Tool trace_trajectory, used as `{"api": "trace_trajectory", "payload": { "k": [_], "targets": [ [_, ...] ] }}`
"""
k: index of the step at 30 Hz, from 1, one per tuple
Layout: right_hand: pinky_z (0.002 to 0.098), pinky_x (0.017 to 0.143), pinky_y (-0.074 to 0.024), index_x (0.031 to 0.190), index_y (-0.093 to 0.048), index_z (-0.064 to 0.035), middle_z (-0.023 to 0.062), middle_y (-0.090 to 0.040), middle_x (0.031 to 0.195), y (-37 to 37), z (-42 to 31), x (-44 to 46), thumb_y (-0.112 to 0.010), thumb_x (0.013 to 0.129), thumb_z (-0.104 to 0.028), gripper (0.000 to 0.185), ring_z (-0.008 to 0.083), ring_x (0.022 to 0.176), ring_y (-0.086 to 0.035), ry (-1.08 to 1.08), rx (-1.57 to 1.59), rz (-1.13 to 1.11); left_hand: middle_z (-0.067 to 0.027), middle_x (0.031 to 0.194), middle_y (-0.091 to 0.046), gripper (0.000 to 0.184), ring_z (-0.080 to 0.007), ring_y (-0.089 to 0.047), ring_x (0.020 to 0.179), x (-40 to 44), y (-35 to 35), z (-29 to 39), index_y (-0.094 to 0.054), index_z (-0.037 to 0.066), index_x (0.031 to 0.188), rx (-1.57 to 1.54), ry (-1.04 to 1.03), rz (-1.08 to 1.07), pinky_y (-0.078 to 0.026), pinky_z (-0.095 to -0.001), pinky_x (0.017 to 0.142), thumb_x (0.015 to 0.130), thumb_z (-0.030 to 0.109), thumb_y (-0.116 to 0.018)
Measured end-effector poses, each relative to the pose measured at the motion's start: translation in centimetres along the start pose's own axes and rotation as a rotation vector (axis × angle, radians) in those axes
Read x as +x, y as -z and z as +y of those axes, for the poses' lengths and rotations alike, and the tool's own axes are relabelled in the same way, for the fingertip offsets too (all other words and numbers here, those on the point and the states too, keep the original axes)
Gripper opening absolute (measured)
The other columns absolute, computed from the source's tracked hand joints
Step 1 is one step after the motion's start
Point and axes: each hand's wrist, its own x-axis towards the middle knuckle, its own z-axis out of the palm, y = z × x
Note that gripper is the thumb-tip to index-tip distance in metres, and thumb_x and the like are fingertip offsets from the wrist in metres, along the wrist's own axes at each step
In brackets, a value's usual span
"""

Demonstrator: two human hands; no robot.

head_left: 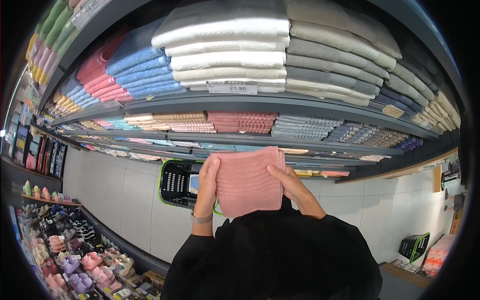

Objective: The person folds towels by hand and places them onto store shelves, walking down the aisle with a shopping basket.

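A folded pink towel (247, 185) with ribbed bands is held flat in front of my body. My left hand (208, 180) grips its left edge, thumb on top and fingers underneath. On the opposite edge my right hand (290, 183) holds it the same way, thumb pressed on the upper face. Below and to the left, a black shopping basket (175, 182) with a green rim stands on the floor, partly covered by my left hand and the towel. Something pale and blue lies inside it.
Shelves ahead carry stacks of white towels (225, 55), blue towels (145, 65), grey towels (335, 65) and pink towels (242, 121). A price tag (231, 88) reads 21.90. Slippers (82, 270) fill a rack at lower left. Another basket (414, 247) stands at right.
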Motion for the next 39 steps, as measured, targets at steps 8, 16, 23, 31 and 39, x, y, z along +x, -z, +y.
{"api": "trace_trajectory", "payload": {
  "k": [8, 16, 23, 31, 39],
  "targets": [
    [0.0316, 0.086, -0.0477, 0.124, -0.048, 0.0005, 0.0116, -0.057, 0.115, 0.6, 0.8, 0.7, -0.058, 0.09, -0.031, 0.047, 0.0184, 0.102, -0.058, -0.055, 0.165, 0.049, -0.0056, 0.1, -0.062, 0.034, -0.0113, -0.056, 0.091, 1.7, 2.0, -0.8, -0.058, 0.0, 0.106, 0.054, -0.005, -0.096, -0.043, -0.0262, 0.082, 0.097, 0.029, -0.042],
    [0.0347, 0.094, -0.0424, 0.126, -0.047, -0.0043, 0.0092, -0.055, 0.12, 2.2, 0.2, 0.6, -0.055, 0.09, -0.04, 0.051, 0.0207, 0.11, -0.053, -0.05, 0.467, 0.126, -0.0143, 0.119, -0.057, 0.057, -0.0227, -0.053, 0.11, 0.7, 3.1, -4.7, -0.051, -0.002, 0.119, 0.005, 0.143, -0.264, -0.038, -0.0379, 0.095, 0.098, 0.046, -0.029],
    [0.0351, 0.095, -0.0416, 0.128, -0.046, -0.0042, 0.0101, -0.053, 0.124, 1.3, 0.1, 0.7, -0.053, 0.091, -0.04, 0.051, 0.0215, 0.112, -0.052, -0.042, 0.472, 0.118, -0.0141, 0.134, -0.045, 0.068, -0.0251, -0.04, 0.126, -1.1, 3.0, -6.6, -0.038, -0.006, 0.133, 0.076, 0.23, -0.31, -0.027, -0.0384, 0.106, 0.096, 0.051, -0.031],
    [0.036, 0.097, -0.0406, 0.13, -0.043, -0.003, 0.0112, -0.051, 0.127, 1.9, 1.8, 1.7, -0.052, 0.092, -0.038, 0.053, 0.0218, 0.115, -0.05, -0.076, 0.391, 0.04, -0.0131, 0.13, -0.049, 0.055, -0.019, -0.044, 0.12, -2.1, 3.4, -8.4, -0.042, -0.005, 0.131, -0.086, 0.335, -0.346, -0.031, -0.0316, 0.102, 0.094, 0.035, -0.047],
    [0.0364, 0.099, -0.0391, 0.131, -0.041, -0.0031, 0.0115, -0.05, 0.128, 1.8, 2.2, 1.3, -0.053, 0.092, -0.037, 0.053, 0.022, 0.117, -0.049, -0.049, 0.367, 0.063, -0.0125, 0.128, -0.05, 0.05, -0.0187, -0.047, 0.117, -1.8, 2.2, -7.0, -0.045, -0.006, 0.127, 0.161, 0.234, -0.285, -0.035, -0.0312, 0.099, 0.092, 0.029, -0.052]
  ]
}}
